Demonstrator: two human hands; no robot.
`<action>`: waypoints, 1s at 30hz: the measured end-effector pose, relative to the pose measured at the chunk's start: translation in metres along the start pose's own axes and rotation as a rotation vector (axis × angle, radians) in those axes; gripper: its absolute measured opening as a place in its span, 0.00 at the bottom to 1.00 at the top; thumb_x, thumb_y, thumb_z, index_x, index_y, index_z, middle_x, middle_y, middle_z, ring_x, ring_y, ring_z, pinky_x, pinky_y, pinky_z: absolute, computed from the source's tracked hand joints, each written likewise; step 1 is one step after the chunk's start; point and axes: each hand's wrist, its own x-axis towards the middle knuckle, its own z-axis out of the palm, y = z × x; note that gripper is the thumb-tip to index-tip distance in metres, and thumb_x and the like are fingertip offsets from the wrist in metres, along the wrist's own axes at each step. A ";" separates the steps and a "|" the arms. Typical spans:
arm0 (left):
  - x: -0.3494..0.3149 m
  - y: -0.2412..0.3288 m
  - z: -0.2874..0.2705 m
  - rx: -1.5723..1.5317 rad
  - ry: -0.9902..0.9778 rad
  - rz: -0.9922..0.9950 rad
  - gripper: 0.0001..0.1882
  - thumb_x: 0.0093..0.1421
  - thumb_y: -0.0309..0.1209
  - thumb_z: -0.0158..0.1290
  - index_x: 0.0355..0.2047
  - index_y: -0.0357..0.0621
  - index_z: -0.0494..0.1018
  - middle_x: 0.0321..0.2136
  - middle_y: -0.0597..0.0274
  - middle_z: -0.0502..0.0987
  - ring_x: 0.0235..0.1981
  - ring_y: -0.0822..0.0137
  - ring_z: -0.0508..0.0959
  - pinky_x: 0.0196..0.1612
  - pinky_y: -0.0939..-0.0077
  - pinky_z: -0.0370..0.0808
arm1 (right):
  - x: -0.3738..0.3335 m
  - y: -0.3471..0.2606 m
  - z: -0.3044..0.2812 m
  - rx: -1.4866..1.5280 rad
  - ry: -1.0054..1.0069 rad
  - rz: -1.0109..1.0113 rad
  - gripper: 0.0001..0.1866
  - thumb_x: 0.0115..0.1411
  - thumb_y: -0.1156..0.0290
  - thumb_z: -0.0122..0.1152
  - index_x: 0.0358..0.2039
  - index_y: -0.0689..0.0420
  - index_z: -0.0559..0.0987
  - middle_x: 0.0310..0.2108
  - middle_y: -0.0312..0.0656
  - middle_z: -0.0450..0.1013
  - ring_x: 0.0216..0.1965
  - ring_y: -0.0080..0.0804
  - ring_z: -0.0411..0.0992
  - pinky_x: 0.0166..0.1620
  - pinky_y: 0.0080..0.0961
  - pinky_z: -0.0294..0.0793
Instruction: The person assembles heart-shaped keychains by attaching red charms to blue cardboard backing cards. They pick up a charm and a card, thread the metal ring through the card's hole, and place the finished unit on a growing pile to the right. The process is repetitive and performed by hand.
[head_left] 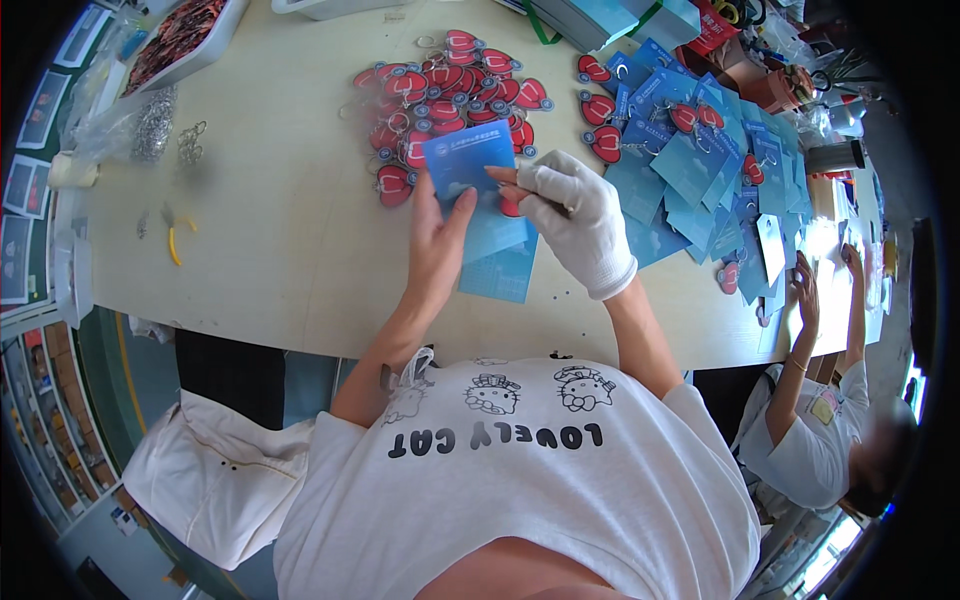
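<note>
My left hand point(438, 235), bare, grips a blue printed card point(470, 150) between thumb and fingers above the table. My right hand point(578, 210), in a white glove with bare fingertips, is closed in a pinch at the card's right edge. A red keychain point(510, 207) shows just under its fingers; its ring is hidden by the glove. Below the held card another blue card point(500, 275) lies on the table. Beyond my hands is a heap of red keychains point(440, 90) with metal rings.
Right of my hands spreads a pile of blue cards point(690, 170), some with red keychains. At the left lie yellow-handled pliers point(175, 245), loose metal rings point(192, 143) and a white tray point(215, 45) of small parts. A co-worker's hands point(808, 290) are at the far right.
</note>
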 end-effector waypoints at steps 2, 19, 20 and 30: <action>0.004 0.001 0.004 0.025 -0.118 0.037 0.25 0.65 0.26 0.46 0.61 0.40 0.55 0.52 0.60 0.67 0.53 0.73 0.66 0.55 0.77 0.62 | 0.008 0.001 -0.003 0.123 -0.037 0.071 0.11 0.53 0.83 0.57 0.37 0.63 0.80 0.30 0.41 0.75 0.29 0.28 0.75 0.33 0.22 0.74; 0.004 0.022 0.030 -0.049 0.066 0.178 0.11 0.64 0.27 0.50 0.45 0.36 0.73 0.39 0.65 0.76 0.40 0.79 0.71 0.45 0.83 0.67 | 0.018 -0.009 0.003 0.082 0.377 -0.041 0.15 0.48 0.80 0.65 0.37 0.64 0.73 0.41 0.41 0.70 0.40 0.23 0.70 0.37 0.19 0.72; 0.004 0.023 0.032 -0.058 0.060 0.176 0.11 0.64 0.27 0.50 0.45 0.36 0.72 0.39 0.65 0.76 0.40 0.80 0.71 0.45 0.83 0.67 | 0.016 -0.013 0.006 0.374 0.351 0.035 0.15 0.49 0.80 0.63 0.38 0.64 0.73 0.41 0.42 0.71 0.39 0.23 0.71 0.36 0.20 0.73; 0.005 0.035 0.041 0.135 0.097 0.313 0.10 0.65 0.28 0.48 0.43 0.35 0.72 0.36 0.66 0.76 0.37 0.80 0.71 0.41 0.83 0.67 | 0.008 -0.017 0.010 0.257 0.288 0.126 0.15 0.53 0.77 0.54 0.43 0.66 0.72 0.26 0.46 0.75 0.27 0.28 0.74 0.33 0.24 0.73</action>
